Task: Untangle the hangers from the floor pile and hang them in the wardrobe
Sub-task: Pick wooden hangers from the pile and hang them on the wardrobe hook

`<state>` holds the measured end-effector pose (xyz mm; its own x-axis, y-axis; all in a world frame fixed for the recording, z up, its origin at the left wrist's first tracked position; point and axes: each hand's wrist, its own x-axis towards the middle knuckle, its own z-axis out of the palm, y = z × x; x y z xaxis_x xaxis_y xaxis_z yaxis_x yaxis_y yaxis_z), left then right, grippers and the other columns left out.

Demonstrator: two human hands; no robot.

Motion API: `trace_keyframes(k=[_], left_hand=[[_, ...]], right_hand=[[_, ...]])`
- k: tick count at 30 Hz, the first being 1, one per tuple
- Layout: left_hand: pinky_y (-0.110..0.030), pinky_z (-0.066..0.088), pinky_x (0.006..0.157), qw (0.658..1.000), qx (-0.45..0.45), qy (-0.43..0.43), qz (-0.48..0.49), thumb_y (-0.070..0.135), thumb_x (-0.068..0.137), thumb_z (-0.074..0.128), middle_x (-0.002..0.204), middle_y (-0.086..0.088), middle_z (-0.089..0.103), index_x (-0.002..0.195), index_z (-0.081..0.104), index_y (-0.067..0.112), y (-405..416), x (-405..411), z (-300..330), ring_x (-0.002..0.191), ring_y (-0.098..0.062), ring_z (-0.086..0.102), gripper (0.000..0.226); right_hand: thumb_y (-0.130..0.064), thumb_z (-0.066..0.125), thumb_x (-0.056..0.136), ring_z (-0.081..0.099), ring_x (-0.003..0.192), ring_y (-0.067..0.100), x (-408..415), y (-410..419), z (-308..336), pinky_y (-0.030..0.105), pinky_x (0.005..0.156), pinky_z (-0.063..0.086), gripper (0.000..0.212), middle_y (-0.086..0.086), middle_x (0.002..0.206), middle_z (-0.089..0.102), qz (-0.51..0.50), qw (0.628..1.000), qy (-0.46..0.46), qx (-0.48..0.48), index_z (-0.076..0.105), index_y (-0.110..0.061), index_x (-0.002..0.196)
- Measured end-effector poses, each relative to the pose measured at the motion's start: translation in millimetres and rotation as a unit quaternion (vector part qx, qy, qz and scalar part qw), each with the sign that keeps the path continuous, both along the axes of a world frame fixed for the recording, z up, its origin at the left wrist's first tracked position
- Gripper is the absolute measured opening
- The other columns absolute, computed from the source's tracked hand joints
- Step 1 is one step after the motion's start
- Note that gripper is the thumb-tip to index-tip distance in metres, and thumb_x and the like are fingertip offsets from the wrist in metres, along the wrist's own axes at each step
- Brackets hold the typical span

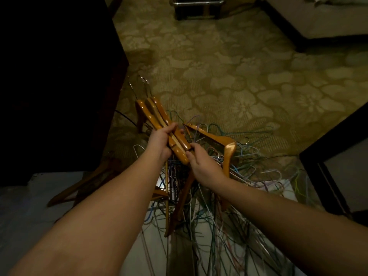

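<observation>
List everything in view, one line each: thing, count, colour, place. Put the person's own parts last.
held wooden hangers: about three, honey-brown, bunched together in both hands above the pile
loose wooden hangers: several, brown, lying in and beside the pile
wire hangers: too many to count, green, blue, purple, white, tangled on the floor
carpet: one, olive with a pale floral pattern, centre and top
dark furniture: one, near black, left side
metal-framed stand: one, dark with chrome, top centre
left hand: one, grips the bundle
right hand: one, grips the bundle's near end
</observation>
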<state>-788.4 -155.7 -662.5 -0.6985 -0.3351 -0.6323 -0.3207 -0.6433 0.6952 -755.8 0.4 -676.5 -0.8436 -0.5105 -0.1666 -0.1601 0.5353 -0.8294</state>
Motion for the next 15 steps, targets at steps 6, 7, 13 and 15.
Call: trace_keyframes(k=[6,7,13,15], left_hand=[[-0.037,0.059,0.062,0.999,-0.042,0.004,-0.031,0.008,0.088,0.065,0.088,-0.016,0.072,0.13,0.051,0.003,-8.1,6.3,2.1,0.072,-0.025,0.073,0.044],[-0.034,0.059,0.059,0.999,-0.04,0.004,-0.036,0.009,0.089,0.064,0.087,-0.014,0.073,0.127,0.054,0.003,-8.1,8.2,3.6,0.07,-0.023,0.073,0.04],[-0.031,0.058,0.062,0.996,-0.024,0.023,-0.077,0.016,0.095,0.057,0.083,-0.007,0.072,0.116,0.065,0.004,-20.8,18.2,9.8,0.071,-0.017,0.071,0.026],[-0.031,0.057,0.067,0.995,-0.022,0.029,-0.093,0.016,0.095,0.057,0.085,-0.008,0.071,0.112,0.066,0.005,-22.0,20.9,10.6,0.072,-0.017,0.071,0.023]], right_hand=[[-0.032,0.041,0.103,0.053,0.098,0.011,-33.7,33.4,-15.1,0.029,0.079,0.042,0.03,-0.002,0.109,0.056,-0.025,0.997,-0.032,0.062,0.056,-0.016,0.124],[-0.03,0.045,0.102,0.057,0.09,0.014,-42.5,46.3,-25.3,0.03,0.073,0.045,0.024,-0.001,0.1,0.058,-0.055,0.99,-0.031,0.124,0.059,-0.015,0.114],[-0.046,0.05,0.096,0.06,0.08,0.024,-52.9,89.5,-64.7,0.033,0.07,0.048,0.041,0.008,0.085,0.062,-0.058,0.924,-0.171,0.338,0.062,-0.006,0.099],[-0.051,0.051,0.096,0.056,0.082,0.023,-47.6,84.6,-64.0,0.032,0.072,0.046,0.042,0.006,0.077,0.054,-0.029,0.912,-0.185,0.364,0.059,-0.01,0.088]])
